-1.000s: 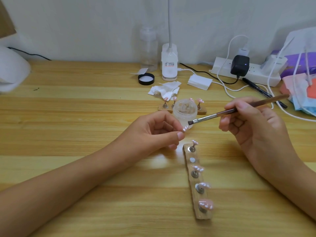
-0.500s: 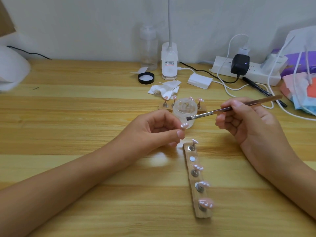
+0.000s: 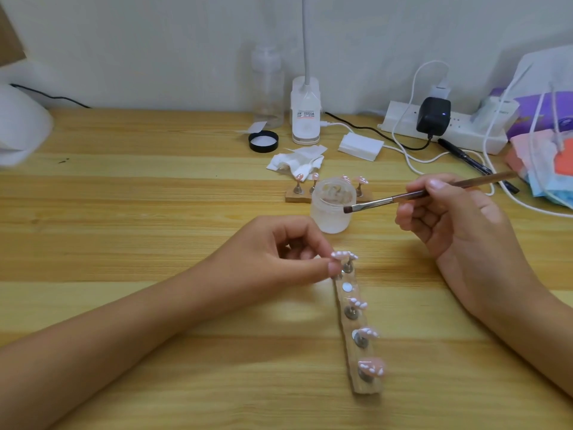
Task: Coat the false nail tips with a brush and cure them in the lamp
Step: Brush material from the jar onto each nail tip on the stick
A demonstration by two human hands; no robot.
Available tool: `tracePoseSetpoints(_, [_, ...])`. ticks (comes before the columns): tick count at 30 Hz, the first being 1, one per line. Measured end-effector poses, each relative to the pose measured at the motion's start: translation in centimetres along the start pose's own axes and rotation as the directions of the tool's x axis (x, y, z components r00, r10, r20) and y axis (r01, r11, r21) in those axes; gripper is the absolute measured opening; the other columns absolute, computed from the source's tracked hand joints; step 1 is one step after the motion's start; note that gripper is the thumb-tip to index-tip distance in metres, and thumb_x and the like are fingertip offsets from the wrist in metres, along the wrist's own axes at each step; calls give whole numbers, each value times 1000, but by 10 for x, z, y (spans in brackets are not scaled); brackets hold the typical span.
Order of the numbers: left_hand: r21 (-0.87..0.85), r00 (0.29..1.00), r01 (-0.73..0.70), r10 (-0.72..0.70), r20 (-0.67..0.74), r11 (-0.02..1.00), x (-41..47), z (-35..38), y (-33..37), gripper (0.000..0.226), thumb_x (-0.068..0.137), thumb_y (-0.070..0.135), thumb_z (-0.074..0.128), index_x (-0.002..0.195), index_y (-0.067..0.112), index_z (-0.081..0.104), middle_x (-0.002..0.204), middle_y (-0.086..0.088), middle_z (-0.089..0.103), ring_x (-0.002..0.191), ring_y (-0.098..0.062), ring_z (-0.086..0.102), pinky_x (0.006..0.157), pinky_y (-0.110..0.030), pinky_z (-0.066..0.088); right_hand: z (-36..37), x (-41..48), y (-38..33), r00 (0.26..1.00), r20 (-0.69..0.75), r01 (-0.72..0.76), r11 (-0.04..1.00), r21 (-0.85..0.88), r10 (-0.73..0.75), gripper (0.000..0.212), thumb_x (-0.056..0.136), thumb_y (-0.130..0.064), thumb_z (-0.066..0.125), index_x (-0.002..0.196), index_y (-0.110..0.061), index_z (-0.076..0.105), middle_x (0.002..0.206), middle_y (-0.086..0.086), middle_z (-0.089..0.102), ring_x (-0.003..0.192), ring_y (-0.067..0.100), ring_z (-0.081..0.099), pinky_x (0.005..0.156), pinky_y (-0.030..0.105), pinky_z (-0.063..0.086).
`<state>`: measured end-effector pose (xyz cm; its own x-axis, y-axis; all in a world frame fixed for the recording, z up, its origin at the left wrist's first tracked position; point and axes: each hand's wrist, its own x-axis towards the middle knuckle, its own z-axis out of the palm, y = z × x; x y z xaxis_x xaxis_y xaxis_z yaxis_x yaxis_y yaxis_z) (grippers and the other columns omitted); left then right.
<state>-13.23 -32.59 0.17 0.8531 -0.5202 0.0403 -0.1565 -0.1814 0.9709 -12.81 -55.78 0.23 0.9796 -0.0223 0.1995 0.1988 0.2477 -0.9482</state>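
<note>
Now the left hand [image 3: 279, 252] pinches a nail tip [image 3: 338, 254], seemingly by its stand, while the right hand [image 3: 455, 225] grips the brush [image 3: 403, 198].

Bare left forearm [image 3: 124, 330], bare right forearm [image 3: 527, 321], left hand [image 3: 279, 252], right hand [image 3: 459, 225], fingers [image 3: 434, 184] with short rounded nails
</note>
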Motion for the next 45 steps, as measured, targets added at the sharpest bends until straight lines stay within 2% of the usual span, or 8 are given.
tracePoseSetpoints(5, [173, 995, -97, 102, -16, 980, -2, 6, -1, 9, 75, 30, 81, 78, 25, 73, 66, -3, 53, 60, -11, 43, 55, -19, 36, -1, 1, 0, 1000, 19, -11, 1000, -6, 11, 27, 93, -19, 49, 79, -22, 72, 69, 2, 67, 67, 12, 64, 65, 22, 53])
tracePoseSetpoints(16, [487, 956, -243, 292, -27, 839, -3, 22, 2, 8, 77, 29, 78, 77, 23, 73, 64, 11, 51, 59, -5, 46, 56, -18, 33, 0, 3, 2, 999, 30, -11, 999, -34, 12, 29, 92, -21, 50, 76, -24, 74, 66, 0, 67, 66, 12, 64, 64, 21, 53])
tracePoseSetpoints(25, [500, 953, -296, 290, 92, 814, -6, 11, -1, 10, 82, 28, 75, 87, 20, 78, 66, 10, 53, 59, -5, 48, 54, -20, 39, -1, 2, 1, 1000, 25, -5, 1000, -21, 5, 31, 94, -19, 49, 77, -24, 74, 68, 0, 67, 66, 11, 64, 65, 22, 54])
tracePoseSetpoints(31, [602, 917, -385, 362, 165, 699, -12, 16, 1, 19, 88, 31, 64, 102, 27, 77, 73, 19, 49, 63, 0, 48, 51, -24, 43, -1, 2, 2, 1000, 21, -1, 1000, -24, 2, 33, 98, -15, 47, 79, -22, 72, 68, 0, 67, 66, 11, 63, 65, 22, 54])
tracePoseSetpoints(36, [628, 908, -400, 381, 173, 668, -15, 18, 2, 19, 86, 36, 64, 94, 27, 78, 74, 13, 60, 65, 4, 45, 50, -23, 44, -2, 2, 1, 1000, 14, -5, 999, -52, 6, 25, 93, -21, 50, 80, -23, 72, 68, 2, 66, 66, 14, 63, 61, 21, 52])
tracePoseSetpoints(39, [681, 876, -451, 432, 214, 577, -16, 19, 3, 16, 88, 35, 65, 91, 24, 77, 77, 12, 63, 66, -2, 49, 52, -18, 41, -2, 2, 1, 1000, 18, -4, 997, -72, 5, 25, 93, -23, 51, 81, -24, 72, 68, 2, 66, 66, 14, 63, 60, 21, 51])
tracePoseSetpoints(43, [787, 764, -522, 590, 261, 329, -17, 24, 5, 19, 93, 28, 60, 91, 21, 78, 78, 7, 66, 63, -14, 54, 58, -21, 38, -2, 1, 1, 999, 18, 34, 995, -94, -32, 27, 93, -21, 49, 80, -26, 72, 70, 1, 67, 68, 14, 63, 59, 21, 50])
tracePoseSetpoints(45, [766, 756, -515, 624, 196, 384, -18, 26, 7, 19, 93, 22, 59, 91, 17, 77, 75, 5, 64, 63, -13, 53, 58, -22, 41, -2, 0, 0, 998, 20, 64, 993, -99, -62, 27, 93, -20, 48, 82, -27, 72, 74, 0, 67, 71, 13, 63, 60, 21, 50])
